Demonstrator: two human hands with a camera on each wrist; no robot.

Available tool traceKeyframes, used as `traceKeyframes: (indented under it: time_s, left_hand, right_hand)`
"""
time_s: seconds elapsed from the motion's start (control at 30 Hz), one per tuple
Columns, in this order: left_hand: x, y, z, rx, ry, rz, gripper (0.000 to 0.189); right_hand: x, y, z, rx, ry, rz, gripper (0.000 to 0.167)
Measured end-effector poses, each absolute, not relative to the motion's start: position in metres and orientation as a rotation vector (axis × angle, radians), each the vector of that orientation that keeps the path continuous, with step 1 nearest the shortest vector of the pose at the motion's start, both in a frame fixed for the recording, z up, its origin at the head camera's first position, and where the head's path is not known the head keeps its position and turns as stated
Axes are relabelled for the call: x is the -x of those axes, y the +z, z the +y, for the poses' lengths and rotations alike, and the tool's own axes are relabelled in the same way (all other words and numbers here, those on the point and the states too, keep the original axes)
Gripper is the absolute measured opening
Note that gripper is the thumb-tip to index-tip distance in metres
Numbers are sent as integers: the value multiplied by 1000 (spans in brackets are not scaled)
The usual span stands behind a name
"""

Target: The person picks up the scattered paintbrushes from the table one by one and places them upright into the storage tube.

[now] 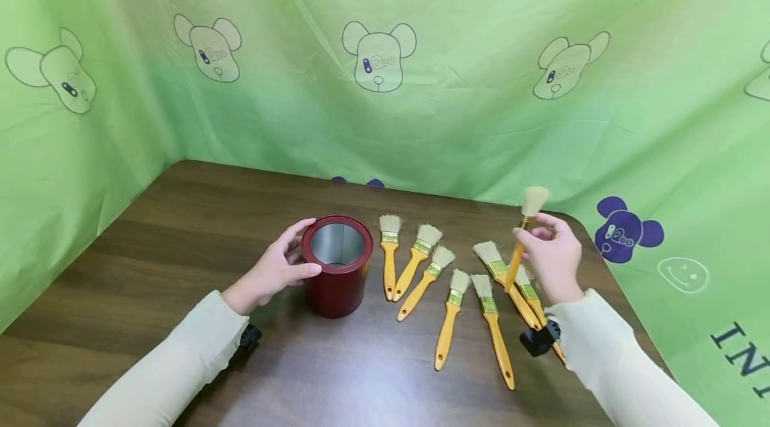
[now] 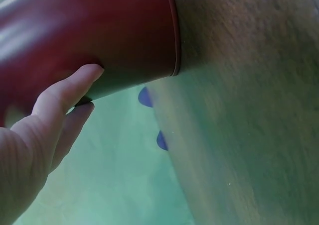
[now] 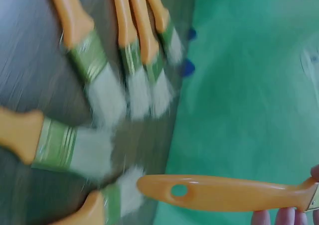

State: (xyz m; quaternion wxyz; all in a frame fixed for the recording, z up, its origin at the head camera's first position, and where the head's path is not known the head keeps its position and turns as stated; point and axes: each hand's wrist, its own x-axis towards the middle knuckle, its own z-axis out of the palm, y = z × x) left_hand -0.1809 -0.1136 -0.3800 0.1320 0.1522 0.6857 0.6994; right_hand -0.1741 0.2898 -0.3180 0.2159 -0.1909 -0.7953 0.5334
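Observation:
A dark red can (image 1: 335,293) stands upright on the table, its top open and its metallic inside showing. My left hand (image 1: 281,265) grips it from the left near the rim, thumb in front and fingers behind; in the left wrist view, fingertips (image 2: 92,71) lie against its side. On the right, my right hand (image 1: 552,256) pinches a paintbrush (image 1: 516,260) near its metal band. That brush is raised, bristles up and yellow handle pointing down. Several like paintbrushes (image 1: 446,333) lie below and to the left of this hand, bristles mostly toward the back.
The brown wooden table (image 1: 198,226) has a rounded back edge. Green cloth (image 1: 457,133) with printed bear heads hangs behind and at both sides. Three brushes (image 1: 412,270) lie close beside the can's right side. Two brushes (image 1: 529,293) near the right wrist are partly covered.

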Motion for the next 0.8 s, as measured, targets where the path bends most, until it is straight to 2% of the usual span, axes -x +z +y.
traceKeyframes:
  time_s: [0.5,0.8]
  left_hand:
    - [176,-377,-114,-428,2019,2002,80]
    - [177,-379,-112,-448,2041,1998,78]
  right_hand:
    - [189,-300,197,191,1551,-2002,44]
    - [182,-280,139,20,1680,-1989,44]
